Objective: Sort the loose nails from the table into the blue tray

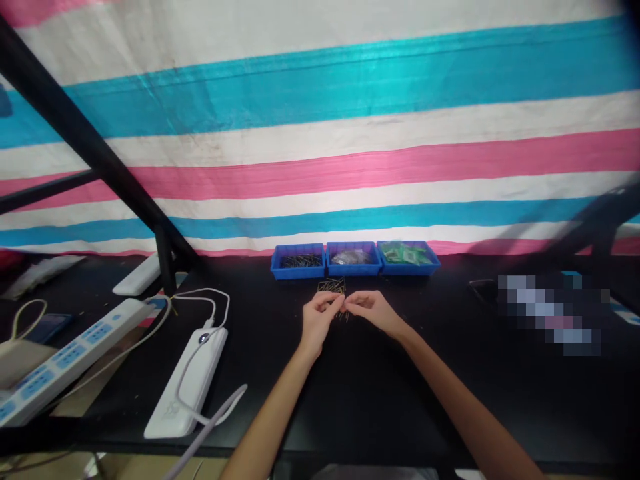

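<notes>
Both hands work over the rear half of the black bench [400,387], forearms crossing its front edge. Left hand [318,319] and right hand [374,311] meet at the fingertips. Grip: thumb and fingers of each drawn close; whether they press together or pinch a piece, cannot tell (too small).

Thin brass-coloured pieces [330,285] lie at and just beyond the fingertips, in front of the bins.

Along the rear edge, side by side: blue bin with dark slender pieces [299,272], blue bin with clear-looking contents [354,269], blue bin with green packets [409,269]. They limit reach rearward. Sideways room: black surface spans from the right forearm to a pixelated patch [550,313] rightward; on the left, to a white power bank [193,380] near the front edge.

Writing: power bank has a round display and a faint mark at its near end, both illegible. Power strip [75,357], far left: blue socket panels.
</notes>
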`<state>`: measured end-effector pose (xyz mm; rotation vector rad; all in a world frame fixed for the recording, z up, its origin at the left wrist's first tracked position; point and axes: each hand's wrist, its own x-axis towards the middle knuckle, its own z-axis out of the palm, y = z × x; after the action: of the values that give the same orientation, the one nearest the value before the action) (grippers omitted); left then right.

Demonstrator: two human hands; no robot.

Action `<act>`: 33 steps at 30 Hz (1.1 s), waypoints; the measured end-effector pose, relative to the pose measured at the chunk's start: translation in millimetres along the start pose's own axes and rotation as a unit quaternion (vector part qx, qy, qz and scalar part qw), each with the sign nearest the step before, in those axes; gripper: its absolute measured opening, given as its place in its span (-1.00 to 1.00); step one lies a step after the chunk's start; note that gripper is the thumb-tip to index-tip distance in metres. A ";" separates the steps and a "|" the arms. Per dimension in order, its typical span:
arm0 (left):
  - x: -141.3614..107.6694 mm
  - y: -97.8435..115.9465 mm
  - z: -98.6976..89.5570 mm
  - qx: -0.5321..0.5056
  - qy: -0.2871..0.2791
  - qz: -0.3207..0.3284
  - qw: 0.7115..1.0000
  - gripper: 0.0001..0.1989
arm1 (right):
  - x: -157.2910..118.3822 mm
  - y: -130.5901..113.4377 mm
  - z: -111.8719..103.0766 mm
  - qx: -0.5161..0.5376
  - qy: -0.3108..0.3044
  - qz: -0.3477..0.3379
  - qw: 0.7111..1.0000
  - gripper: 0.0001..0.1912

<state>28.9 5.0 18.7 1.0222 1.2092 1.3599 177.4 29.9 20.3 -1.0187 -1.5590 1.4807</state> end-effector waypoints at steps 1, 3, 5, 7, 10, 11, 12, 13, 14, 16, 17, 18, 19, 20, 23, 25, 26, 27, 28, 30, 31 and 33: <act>0.1 -0.4 0.1 -0.001 0.000 0.003 1.000 -0.78 | -0.7 -1.2 0.6 -0.007 -0.006 0.002 1.000 -0.74; 0.2 -1.2 0.3 -0.004 0.003 0.011 1.000 -0.78 | -2.1 -3.5 0.8 -0.029 -0.023 0.008 0.999 -0.72; 0.6 -1.8 0.5 -0.007 0.009 0.020 1.000 -0.78 | -3.0 -5.8 -0.8 -0.050 -0.032 0.013 0.998 -0.70; 1.1 -1.8 0.3 -0.010 0.018 0.028 0.999 -0.78 | -2.4 -7.3 -3.8 -0.064 -0.023 0.017 0.998 -0.69; 2.0 -1.4 -1.4 -0.011 0.030 0.040 0.999 -0.79 | 2.9 -6.6 -6.8 -0.074 0.039 0.022 0.996 -0.68; 2.3 -1.5 -2.2 -0.010 0.032 0.043 0.999 -0.80 | 5.8 -5.9 -6.4 -0.073 0.065 0.021 0.995 -0.67; 2.6 -1.8 -3.2 -0.009 0.033 0.046 0.998 -0.80 | 9.0 -5.2 -5.1 -0.069 0.090 0.017 0.993 -0.67; 3.0 -2.4 -4.1 -0.007 0.035 0.049 0.998 -0.80 | 12.4 -4.8 -2.9 -0.065 0.109 0.011 0.992 -0.66; 3.5 -3.2 -5.1 -0.005 0.036 0.050 0.998 -0.80 | 15.7 -4.8 -0.2 -0.062 0.122 0.003 0.991 -0.66; 4.8 -5.5 -7.2 0.000 0.039 0.050 0.998 -0.81 | 22.3 -6.3 6.1 -0.063 0.132 -0.012 0.989 -0.67; 5.8 -6.6 -8.4 0.001 0.042 0.049 0.998 -0.80 | 25.5 -7.6 9.1 -0.066 0.136 -0.019 0.988 -0.67; 6.8 -7.6 -9.8 0.001 0.047 0.048 0.998 -0.80 | 28.9 -9.0 11.7 -0.071 0.139 -0.025 0.987 -0.67; 8.0 -8.3 -11.4 -0.001 0.054 0.046 0.997 -0.79 | 32.5 -10.5 13.9 -0.077 0.141 -0.032 0.986 -0.67; 9.2 -8.7 -13.2 -0.005 0.064 0.045 0.997 -0.78 | 36.4 -11.8 15.7 -0.080 0.142 -0.038 0.986 -0.66; 12.3 -6.8 -19.6 -0.028 0.104 0.045 0.993 -0.73 | 50.4 -15.1 20.1 -0.081 0.130 -0.042 0.987 -0.65; 13.3 -4.0 -23.3 -0.047 0.130 0.049 0.989 -0.70 | 60.6 -18.1 23.8 -0.069 0.120 -0.043 0.989 -0.67; 13.5 -2.6 -24.6 -0.057 0.139 0.051 0.987 -0.69 | 65.4 -20.2 25.9 -0.058 0.117 -0.047 0.990 -0.68; 13.4 -1.4 -25.4 -0.065 0.145 0.053 0.986 -0.69 | 69.5 -22.6 28.1 -0.045 0.115 -0.051 0.991 -0.67; 13.1 -0.5 -25.7 -0.072 0.148 0.054 0.985 -0.70 | 72.8 -25.0 30.1 -0.031 0.110 -0.053 0.992 -0.66; 12.3 0.1 -25.2 -0.080 0.143 0.053 0.985 -0.71 | 76.2 -28.8 32.7 -0.009 0.088 -0.052 0.995 -0.61; 11.9 0.0 -24.6 -0.083 0.137 0.052 0.986 -0.72 | 76.1 -29.4 32.9 -0.004 0.074 -0.050 0.996 -0.59; 11.0 -0.5 -23.1 -0.085 0.124 0.047 0.988 -0.74 | 72.8 -26.8 30.1 -0.012 0.051 -0.050 0.997 -0.58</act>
<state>4.9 12.8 14.6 0.8151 1.2116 1.6727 118.8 83.6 44.9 -1.0004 -1.5353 1.3243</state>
